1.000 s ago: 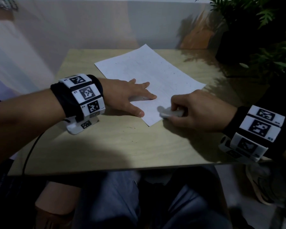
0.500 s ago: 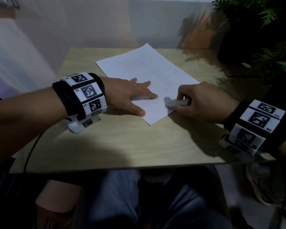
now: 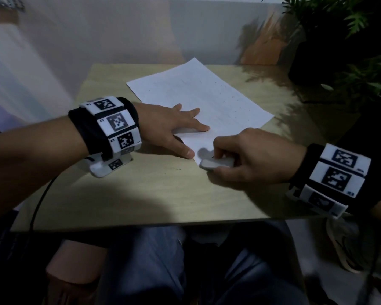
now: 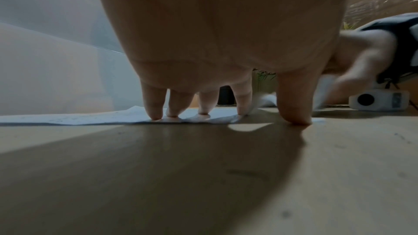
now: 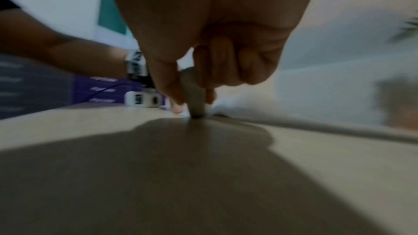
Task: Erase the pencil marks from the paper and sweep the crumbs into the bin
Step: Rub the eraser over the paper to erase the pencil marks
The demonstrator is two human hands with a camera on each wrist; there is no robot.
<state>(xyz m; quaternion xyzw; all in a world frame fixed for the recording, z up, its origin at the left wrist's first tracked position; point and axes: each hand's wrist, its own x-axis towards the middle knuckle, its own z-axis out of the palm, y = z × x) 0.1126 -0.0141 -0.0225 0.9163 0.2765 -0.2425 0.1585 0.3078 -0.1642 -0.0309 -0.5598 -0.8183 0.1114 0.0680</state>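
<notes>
Pinching the white eraser [image 3: 216, 163], the right hand [image 3: 251, 159] has slid back to the paper's [image 3: 198, 95] near corner on the table [image 3: 163, 194]; the left hand [image 3: 169, 128] stays flat, fingers spread, pressing the paper.

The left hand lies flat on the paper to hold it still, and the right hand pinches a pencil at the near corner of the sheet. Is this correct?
Not quite. The right hand pinches a white eraser, not a pencil; the head view shows this. The rest is right: the left hand lies flat on the paper, and the eraser is at the sheet's near corner.
</notes>
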